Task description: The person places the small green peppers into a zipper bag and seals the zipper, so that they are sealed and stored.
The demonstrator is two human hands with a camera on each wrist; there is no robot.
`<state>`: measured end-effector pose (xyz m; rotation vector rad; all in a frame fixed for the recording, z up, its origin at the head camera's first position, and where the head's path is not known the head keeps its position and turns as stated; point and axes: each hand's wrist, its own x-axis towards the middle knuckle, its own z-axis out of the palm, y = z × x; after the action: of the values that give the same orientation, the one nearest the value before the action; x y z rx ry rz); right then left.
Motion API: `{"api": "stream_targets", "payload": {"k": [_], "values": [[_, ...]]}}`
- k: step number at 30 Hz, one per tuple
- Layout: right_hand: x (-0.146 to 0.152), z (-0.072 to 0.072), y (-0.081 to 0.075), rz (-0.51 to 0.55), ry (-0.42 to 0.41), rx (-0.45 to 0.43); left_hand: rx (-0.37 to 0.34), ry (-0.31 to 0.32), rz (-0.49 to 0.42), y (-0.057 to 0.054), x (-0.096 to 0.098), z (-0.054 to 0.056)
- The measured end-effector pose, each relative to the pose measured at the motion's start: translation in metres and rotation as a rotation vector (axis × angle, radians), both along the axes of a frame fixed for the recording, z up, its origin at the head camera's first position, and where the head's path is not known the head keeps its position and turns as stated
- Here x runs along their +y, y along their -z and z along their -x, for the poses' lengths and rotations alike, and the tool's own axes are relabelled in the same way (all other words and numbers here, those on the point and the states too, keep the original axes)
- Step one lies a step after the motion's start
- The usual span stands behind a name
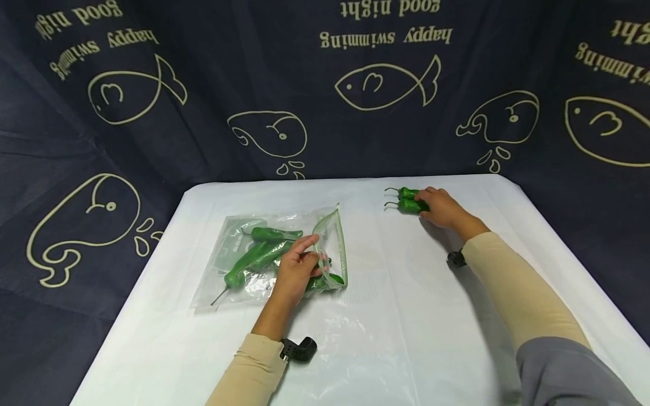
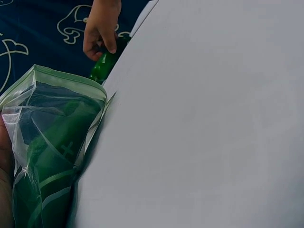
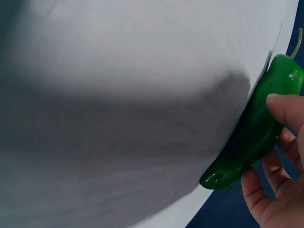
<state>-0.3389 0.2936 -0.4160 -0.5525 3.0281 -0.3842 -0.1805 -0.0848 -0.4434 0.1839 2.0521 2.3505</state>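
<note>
A clear zip bag [image 1: 210, 287] with a green rim lies on the left of the table, its mouth gaping to the right. Several green chili peppers [image 1: 249, 265] show through the plastic. My left hand [image 1: 297, 268] holds the bag at its mouth, fingers along the rim; in the left wrist view the raised green rim [image 2: 71, 78] stands out. At the far right, my right hand [image 1: 442, 206] grips a green chili pepper [image 1: 412, 206], beside another chili pepper [image 1: 408, 192]. Up close, the thumb lies across the gripped pepper [image 3: 251, 123] and the fingers sit along its other side.
Under everything spreads a white-covered table [image 1: 376, 327]. Dark blue cloth [image 1: 284, 56] with fish and whale drawings hangs behind the far edge and around the sides. Each wrist wears a black camera strap, such as the left one's camera [image 1: 299, 349].
</note>
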Motion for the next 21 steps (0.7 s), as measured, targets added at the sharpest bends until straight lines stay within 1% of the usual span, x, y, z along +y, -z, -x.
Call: {"api": "stream_targets", "payload": {"k": [8, 15, 21], "values": [[-0.0004, 0.0013, 0.0024, 0.013, 0.003, 0.012, -0.009, -0.001, -0.007, -0.0003, 0.0001, 0.0006], [-0.0002, 0.0005, 0.0021, 0.019, 0.004, 0.015, 0.0, 0.001, -0.012, -0.0004, 0.0003, 0.0003], [0.0008, 0.0013, 0.0056, 0.026, 0.002, 0.021, 0.003, 0.002, -0.013, -0.0001, 0.0, 0.0001]]}}
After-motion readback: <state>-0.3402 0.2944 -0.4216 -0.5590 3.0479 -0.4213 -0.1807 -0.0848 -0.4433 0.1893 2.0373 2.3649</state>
